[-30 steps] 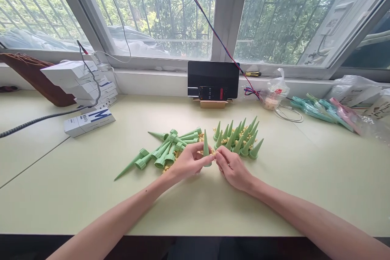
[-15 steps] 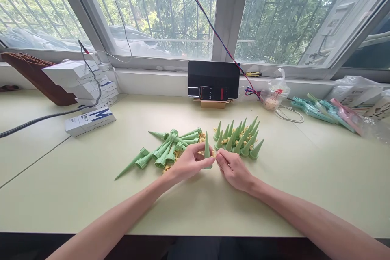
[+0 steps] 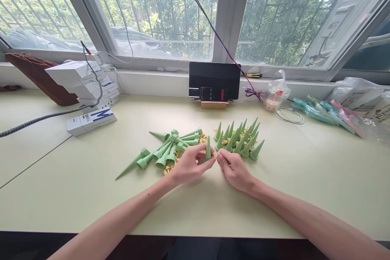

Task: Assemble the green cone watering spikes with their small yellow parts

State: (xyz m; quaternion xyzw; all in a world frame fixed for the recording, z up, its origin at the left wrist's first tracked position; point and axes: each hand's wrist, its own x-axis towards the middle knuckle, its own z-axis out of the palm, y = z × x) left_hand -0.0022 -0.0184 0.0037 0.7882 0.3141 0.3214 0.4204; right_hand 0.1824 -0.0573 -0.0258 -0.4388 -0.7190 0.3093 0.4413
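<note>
My left hand (image 3: 192,165) is closed around a green plastic watering spike (image 3: 208,149), which stands point up between thumb and fingers. A small yellow valve (image 3: 214,155) shows at its side, between my two hands. My right hand (image 3: 233,168) is pinched at this yellow valve, mostly covering it. Left of my hands lies a loose pile of green spikes (image 3: 164,152) with open ribbed caps. Yellow valves (image 3: 168,170) lie partly under that pile. Beyond my right hand, several green spikes (image 3: 239,140) stand upright in rows, with yellow pieces among them.
A phone (image 3: 214,94) leans on a dark screen (image 3: 215,74) above a small cardboard stand (image 3: 213,105). White boxes (image 3: 91,122) and a braided cable (image 3: 45,118) are at left. A plastic bag (image 3: 276,93), a white cable (image 3: 289,115) and wrapped teal straps (image 3: 317,109) are at right.
The held spike has sunk slightly lower in my left hand, its tip lower than before. My right hand stays pinched beside it. The view has shifted slightly.
</note>
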